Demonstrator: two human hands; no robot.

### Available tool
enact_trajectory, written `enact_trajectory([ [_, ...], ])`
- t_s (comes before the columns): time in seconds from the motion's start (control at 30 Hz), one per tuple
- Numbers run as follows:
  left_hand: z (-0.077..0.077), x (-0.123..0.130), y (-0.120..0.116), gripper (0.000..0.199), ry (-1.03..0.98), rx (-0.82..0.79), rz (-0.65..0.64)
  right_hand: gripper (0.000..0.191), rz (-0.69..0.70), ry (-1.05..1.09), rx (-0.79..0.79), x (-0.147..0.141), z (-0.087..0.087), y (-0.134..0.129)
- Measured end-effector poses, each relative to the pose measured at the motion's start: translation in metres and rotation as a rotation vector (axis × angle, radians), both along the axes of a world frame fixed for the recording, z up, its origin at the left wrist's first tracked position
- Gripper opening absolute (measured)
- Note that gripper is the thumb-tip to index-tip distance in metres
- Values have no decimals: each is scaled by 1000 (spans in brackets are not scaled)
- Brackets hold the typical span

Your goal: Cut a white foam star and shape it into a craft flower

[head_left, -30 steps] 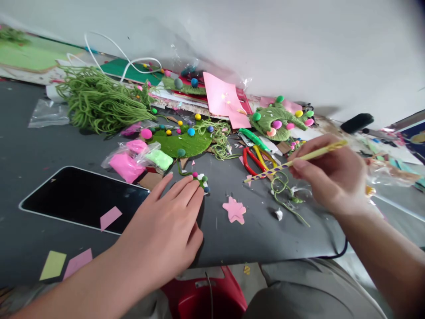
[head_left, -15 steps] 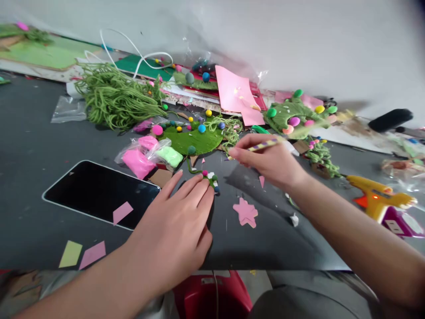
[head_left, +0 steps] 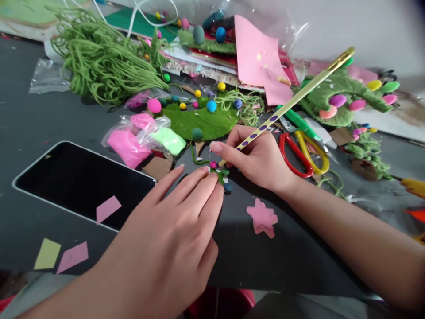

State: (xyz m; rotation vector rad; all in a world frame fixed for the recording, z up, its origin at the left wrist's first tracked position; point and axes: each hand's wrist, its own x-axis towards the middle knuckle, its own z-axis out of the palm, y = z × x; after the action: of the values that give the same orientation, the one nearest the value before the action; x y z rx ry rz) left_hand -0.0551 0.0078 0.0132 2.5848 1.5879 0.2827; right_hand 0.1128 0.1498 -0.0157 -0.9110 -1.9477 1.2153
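My right hand (head_left: 257, 157) pinches a pale yellow pencil (head_left: 288, 106) with purple dots and a gold end, which slants up to the right. The pencil's lower end meets a small green craft piece (head_left: 221, 175) edged with tiny coloured balls. Over the left part of that piece lies my left hand (head_left: 175, 221), its fingers stretched out and hiding some of it. A pink paper star (head_left: 262, 218) lies on the dark table just right of my left hand. Beyond both hands is a larger green felt shape (head_left: 202, 122) with coloured balls.
A phone (head_left: 79, 181) lies at left with a pink paper scrap (head_left: 109, 209) on it. Bagged pink clay (head_left: 129, 146), green yarn (head_left: 106, 57) and pink paper (head_left: 255, 53) sit farther back. Red-and-yellow-handled scissors (head_left: 295, 161) are beside my right wrist; a glue gun (head_left: 415, 187) shows at the right edge.
My right hand has brought the pencil's lower end down to the small green piece, the pencil now tilted steeply. My left hand stays on the piece. The view has moved closer, and the scissors now show.
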Motion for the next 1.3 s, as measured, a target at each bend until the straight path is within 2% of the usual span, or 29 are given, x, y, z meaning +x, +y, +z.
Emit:
enact_trajectory([
  [0.33, 4, -1, -1, 50, 7, -8, 1, 52, 33, -39, 19, 2, 0, 2],
  [0.53, 2, -1, 0, 50, -2, -13, -2, 48, 79, -4, 11, 7, -2, 6],
  [0.87, 2, -3, 0, 51, -25, -22, 2, 45, 65, -6, 17, 8, -1, 7],
  [1.3, 3, -2, 0, 52, -8, -2, 6, 48, 115, -26, 10, 8, 0, 10],
])
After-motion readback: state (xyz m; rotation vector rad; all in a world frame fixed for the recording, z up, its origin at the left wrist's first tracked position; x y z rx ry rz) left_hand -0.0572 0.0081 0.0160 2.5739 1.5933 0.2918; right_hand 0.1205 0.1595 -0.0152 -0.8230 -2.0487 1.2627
